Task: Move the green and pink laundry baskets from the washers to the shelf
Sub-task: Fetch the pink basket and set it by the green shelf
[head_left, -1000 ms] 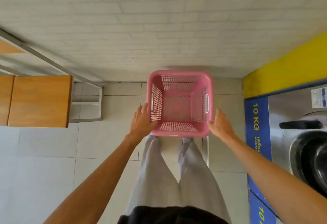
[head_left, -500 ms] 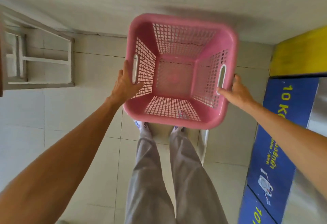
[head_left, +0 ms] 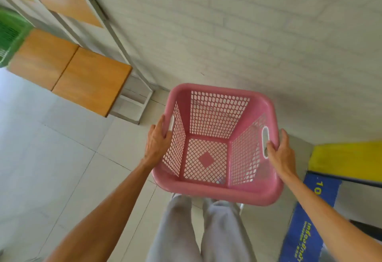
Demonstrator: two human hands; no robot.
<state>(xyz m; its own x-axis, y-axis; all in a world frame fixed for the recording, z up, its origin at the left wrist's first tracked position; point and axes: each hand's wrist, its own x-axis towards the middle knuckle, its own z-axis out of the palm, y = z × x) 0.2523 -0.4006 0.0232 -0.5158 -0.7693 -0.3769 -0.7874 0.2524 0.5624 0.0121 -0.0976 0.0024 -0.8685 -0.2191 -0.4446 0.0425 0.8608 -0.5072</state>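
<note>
I hold an empty pink laundry basket point(head_left: 215, 143) in the air in front of my legs, its open top facing me. My left hand point(head_left: 158, 139) grips its left rim at the white handle slot. My right hand point(head_left: 279, 152) grips the right rim, fingers hooked into the other slot. At the far left edge a green laundry basket point(head_left: 10, 36) sits on the wooden shelf point(head_left: 68, 71), only partly in frame. The washer point(head_left: 322, 210) with its blue panel is at the lower right.
The shelf unit has a grey metal frame point(head_left: 115, 40) and a higher wooden board point(head_left: 60, 1), standing against the white brick wall point(head_left: 227, 23). A yellow band point(head_left: 347, 156) tops the washer. Pale floor tiles point(head_left: 51, 158) lie to my left.
The basket has been lifted off the floor and stays in both hands. My view has turned left, bringing the shelf and green basket into frame while the washer slid toward the right edge.
</note>
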